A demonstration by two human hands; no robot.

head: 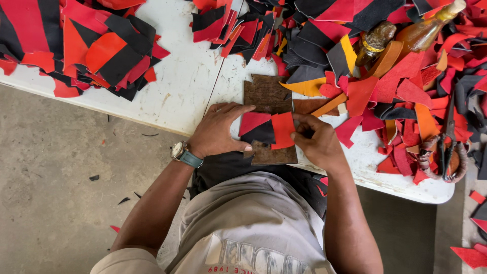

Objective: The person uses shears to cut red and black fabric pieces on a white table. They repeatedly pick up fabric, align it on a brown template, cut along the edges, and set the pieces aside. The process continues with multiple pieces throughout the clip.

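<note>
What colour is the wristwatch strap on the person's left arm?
Teal blue-green, on the watch strap behind the left hand; the head view shows it clearly.

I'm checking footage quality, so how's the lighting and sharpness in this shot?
Head view: soft, even daylight, no harsh shadows; the hands, left and right, and the red piece look sharp; mild glare on the amber bottle; slight wide-angle bend at the edges.

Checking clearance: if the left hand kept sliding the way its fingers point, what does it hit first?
The left hand points right across the brown board. It would likely first meet the red and black piece it already touches, then the right hand.
</note>
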